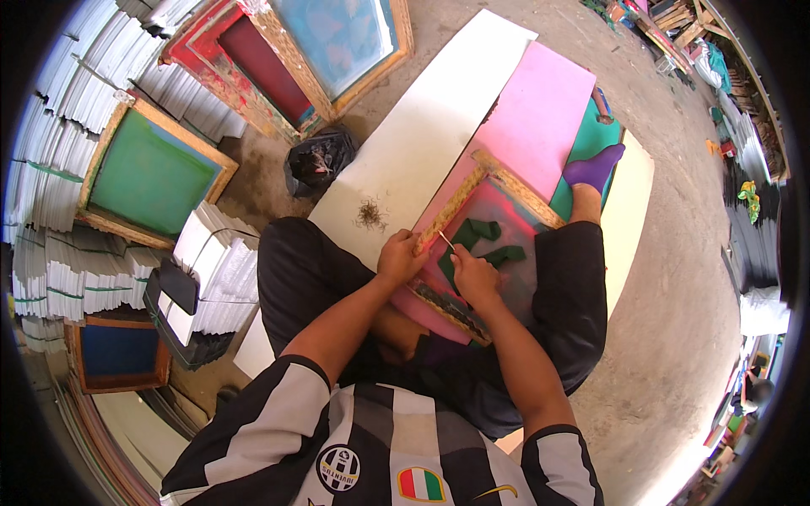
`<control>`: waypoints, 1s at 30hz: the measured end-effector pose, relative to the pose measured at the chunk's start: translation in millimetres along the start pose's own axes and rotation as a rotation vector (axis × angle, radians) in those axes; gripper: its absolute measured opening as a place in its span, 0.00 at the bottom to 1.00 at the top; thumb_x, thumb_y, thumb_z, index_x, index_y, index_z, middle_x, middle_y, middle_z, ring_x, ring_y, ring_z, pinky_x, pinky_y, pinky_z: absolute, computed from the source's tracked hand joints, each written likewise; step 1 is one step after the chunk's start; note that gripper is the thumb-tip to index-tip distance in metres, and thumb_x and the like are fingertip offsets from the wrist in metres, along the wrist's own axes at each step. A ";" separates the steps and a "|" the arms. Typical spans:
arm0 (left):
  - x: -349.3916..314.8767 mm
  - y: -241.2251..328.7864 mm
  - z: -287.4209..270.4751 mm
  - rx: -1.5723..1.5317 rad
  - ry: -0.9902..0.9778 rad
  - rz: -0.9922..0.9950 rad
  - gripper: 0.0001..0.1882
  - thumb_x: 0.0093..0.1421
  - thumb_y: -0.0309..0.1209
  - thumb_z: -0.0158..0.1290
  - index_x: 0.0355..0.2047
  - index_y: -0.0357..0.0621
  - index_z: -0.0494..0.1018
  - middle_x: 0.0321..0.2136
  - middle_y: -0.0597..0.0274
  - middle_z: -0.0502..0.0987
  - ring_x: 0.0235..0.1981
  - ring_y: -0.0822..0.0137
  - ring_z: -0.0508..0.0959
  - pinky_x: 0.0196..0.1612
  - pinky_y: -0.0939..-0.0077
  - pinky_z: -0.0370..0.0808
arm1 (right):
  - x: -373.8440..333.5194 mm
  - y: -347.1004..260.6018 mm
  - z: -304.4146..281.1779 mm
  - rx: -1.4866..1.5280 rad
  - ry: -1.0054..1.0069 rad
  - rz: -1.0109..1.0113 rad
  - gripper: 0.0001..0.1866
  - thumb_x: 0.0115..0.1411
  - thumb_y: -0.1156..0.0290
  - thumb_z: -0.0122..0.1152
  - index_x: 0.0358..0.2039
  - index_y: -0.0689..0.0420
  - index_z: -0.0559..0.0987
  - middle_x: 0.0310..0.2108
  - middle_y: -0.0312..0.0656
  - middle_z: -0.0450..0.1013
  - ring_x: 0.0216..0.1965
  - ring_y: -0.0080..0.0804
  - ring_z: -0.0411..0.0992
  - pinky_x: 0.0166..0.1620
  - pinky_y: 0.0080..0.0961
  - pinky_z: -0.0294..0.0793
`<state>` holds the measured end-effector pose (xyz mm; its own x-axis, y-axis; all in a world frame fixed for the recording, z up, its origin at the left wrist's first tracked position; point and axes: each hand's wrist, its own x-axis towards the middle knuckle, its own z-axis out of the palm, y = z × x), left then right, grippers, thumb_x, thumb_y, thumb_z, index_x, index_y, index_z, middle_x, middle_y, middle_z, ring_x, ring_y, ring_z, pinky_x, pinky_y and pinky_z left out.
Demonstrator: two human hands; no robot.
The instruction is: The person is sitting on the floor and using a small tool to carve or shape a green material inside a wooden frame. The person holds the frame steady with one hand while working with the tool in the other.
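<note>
A wooden screen-printing frame (511, 187) with pink and grey stained mesh lies tilted across my lap. My left hand (401, 255) is closed round its left rail, near the middle of that side. In my right hand (474, 276), fingers closed, is a thin pale stick-like tool (445, 239); its tip is at the inner edge of the same rail. Its handle end is hidden in my fist. A dark green cloth strip (479, 229) lies folded on the mesh beside my right hand. Left of the frame, a small heap of thin dark bits (369, 215) sits on a white sheet.
White (447, 93), pink (540, 93) and green sheets (596, 135) cover the floor before me. A black plastic bag (321, 160) stands left of them. More screen frames (152, 177) lean against bundled paper stacks (51, 177). A phone-like black object (178, 287) rests on a nearer stack.
</note>
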<state>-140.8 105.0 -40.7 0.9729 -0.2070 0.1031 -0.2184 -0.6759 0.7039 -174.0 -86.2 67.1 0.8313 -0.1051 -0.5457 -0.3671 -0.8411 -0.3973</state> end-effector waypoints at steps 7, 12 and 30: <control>2.5 4.1 -2.4 -0.034 -0.019 0.007 0.23 0.52 0.38 0.67 0.46 0.38 0.83 0.39 0.50 0.80 0.41 0.48 0.82 0.47 0.57 0.80 | 27.5 27.1 16.3 0.709 -0.150 0.121 0.22 0.72 0.57 0.56 0.58 0.60 0.80 0.48 0.58 0.81 0.51 0.59 0.79 0.54 0.45 0.77; 0.2 -0.7 -1.3 -0.003 -0.018 -0.008 0.24 0.52 0.38 0.67 0.47 0.38 0.82 0.40 0.51 0.80 0.42 0.48 0.82 0.48 0.57 0.80 | 18.1 21.9 29.3 0.338 0.136 -0.129 0.22 0.72 0.57 0.56 0.58 0.57 0.80 0.49 0.58 0.81 0.51 0.58 0.80 0.54 0.44 0.77; 1.8 4.3 -1.2 -0.027 -0.027 -0.012 0.23 0.52 0.38 0.67 0.46 0.39 0.83 0.39 0.50 0.80 0.41 0.48 0.82 0.47 0.56 0.80 | 5.8 25.6 12.9 -0.071 0.231 -0.100 0.19 0.73 0.51 0.51 0.59 0.37 0.80 0.35 0.54 0.83 0.39 0.59 0.82 0.43 0.57 0.80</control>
<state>-140.0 102.6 -36.7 0.9729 -0.2183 0.0756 -0.2042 -0.6593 0.7237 -184.0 -101.5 44.2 0.9383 -0.1308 -0.3201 -0.2545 -0.8879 -0.3832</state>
